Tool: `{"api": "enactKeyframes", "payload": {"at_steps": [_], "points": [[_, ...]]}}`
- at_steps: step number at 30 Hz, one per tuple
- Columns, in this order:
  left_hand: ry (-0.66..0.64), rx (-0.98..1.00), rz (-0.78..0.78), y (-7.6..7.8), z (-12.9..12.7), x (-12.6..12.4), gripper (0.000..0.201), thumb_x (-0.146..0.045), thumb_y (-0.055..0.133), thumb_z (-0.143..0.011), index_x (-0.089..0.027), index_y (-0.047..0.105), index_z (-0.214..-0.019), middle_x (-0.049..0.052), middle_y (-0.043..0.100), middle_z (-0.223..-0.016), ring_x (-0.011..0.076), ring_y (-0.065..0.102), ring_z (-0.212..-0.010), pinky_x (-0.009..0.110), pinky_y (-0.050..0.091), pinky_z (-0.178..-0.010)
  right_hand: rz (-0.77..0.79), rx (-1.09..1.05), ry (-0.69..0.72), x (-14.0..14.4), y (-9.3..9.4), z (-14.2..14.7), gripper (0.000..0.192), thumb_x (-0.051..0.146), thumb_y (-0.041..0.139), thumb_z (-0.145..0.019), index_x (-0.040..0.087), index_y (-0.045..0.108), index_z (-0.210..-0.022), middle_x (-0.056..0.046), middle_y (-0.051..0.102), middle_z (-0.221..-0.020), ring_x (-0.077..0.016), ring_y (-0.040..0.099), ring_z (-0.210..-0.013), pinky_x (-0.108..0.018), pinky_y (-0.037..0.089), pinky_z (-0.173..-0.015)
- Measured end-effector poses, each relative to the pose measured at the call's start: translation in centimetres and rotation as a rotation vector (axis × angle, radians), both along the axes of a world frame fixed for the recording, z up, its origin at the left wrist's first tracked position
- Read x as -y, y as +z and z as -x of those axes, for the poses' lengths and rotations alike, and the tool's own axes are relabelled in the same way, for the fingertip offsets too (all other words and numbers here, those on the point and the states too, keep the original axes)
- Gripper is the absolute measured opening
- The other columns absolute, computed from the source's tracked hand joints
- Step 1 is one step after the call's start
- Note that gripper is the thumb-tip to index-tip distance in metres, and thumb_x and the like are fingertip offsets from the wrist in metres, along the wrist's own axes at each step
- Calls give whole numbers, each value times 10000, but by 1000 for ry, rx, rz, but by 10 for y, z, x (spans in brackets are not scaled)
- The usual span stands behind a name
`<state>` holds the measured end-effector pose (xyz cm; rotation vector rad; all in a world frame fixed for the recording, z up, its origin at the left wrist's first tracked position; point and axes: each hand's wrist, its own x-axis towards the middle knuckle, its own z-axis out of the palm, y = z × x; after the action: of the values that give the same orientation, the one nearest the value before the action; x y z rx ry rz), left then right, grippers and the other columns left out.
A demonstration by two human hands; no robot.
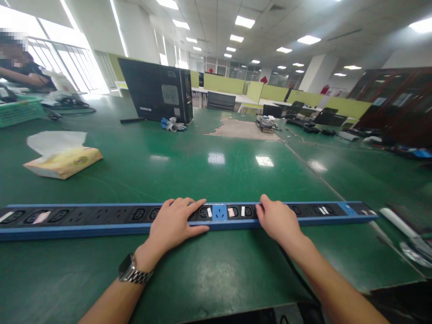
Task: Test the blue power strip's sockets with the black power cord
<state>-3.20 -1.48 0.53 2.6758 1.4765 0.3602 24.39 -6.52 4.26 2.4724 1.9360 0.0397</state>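
A long blue and black power strip (111,215) lies across the green table, with rows of sockets and a few small white and pink labels. Across its middle rests my left hand (177,220), wearing a watch; the fingers reach over the far edge and the thumb lies along the near edge, holding the strip. To the right of the blue socket (219,213), my right hand (278,220) is closed at the sockets, fingers curled together. A black power cable (297,272) runs from beneath this hand toward the table's near edge. The cable's end is hidden by the hand.
A tissue pack (65,162) sits at the left, near a green basket (20,110). Further back stand a black computer case (158,92) and a pair of gloves (173,124). Cables and equipment lie at right. Another person (27,67) is at far left.
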Motion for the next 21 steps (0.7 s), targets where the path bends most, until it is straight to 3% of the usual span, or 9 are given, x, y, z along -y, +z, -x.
{"api": "enactKeyframes", "payload": {"at_steps": [4,8,10,13,15,21], "points": [[7,-15,-6,-1,0,-1,712,-683,563,-755,-306,526,-1358,59,646,-1180,270,567,-1084,436,358,-972,-87,-111,48,11,9,-11,296,389,405,-931,214,643,-955,-78,699,-821,-205,654,-773,-274,404,-664],[-1,-16,-4,-2,0,-2,717,-695,561,-747,-317,528,-1355,57,648,-1181,269,571,-1077,423,369,-954,-400,-196,-96,17,41,-76,364,476,436,-898,219,675,-997,-60,711,-828,-183,643,-731,-269,405,-642],[1,-12,-6,-2,0,-3,721,-696,559,-747,-316,525,-1358,58,645,-1191,269,570,-1084,423,369,-953,-311,-177,-94,17,47,-116,364,512,510,-836,221,701,-945,-46,692,-734,-188,621,-659,-279,391,-597],[8,-10,-4,-3,1,-3,708,-690,553,-756,-315,528,-1356,57,644,-1200,271,568,-1097,431,364,-959,-104,-136,-13,16,34,-163,299,462,524,-815,227,707,-842,-36,687,-724,-193,611,-678,-285,395,-621],[1,-4,-9,-3,2,-3,702,-691,553,-755,-321,533,-1350,53,648,-1192,270,569,-1096,431,365,-959,-68,-158,26,16,17,-179,315,445,480,-839,221,702,-854,-44,703,-785,-195,619,-725,-288,410,-662],[-2,-3,-31,-5,2,-3,701,-691,545,-760,-316,533,-1352,56,646,-1201,268,573,-1095,425,369,-959,-54,-120,33,20,-13,-181,336,461,456,-865,224,681,-946,-58,719,-863,-219,639,-802,-304,417,-709]]}}
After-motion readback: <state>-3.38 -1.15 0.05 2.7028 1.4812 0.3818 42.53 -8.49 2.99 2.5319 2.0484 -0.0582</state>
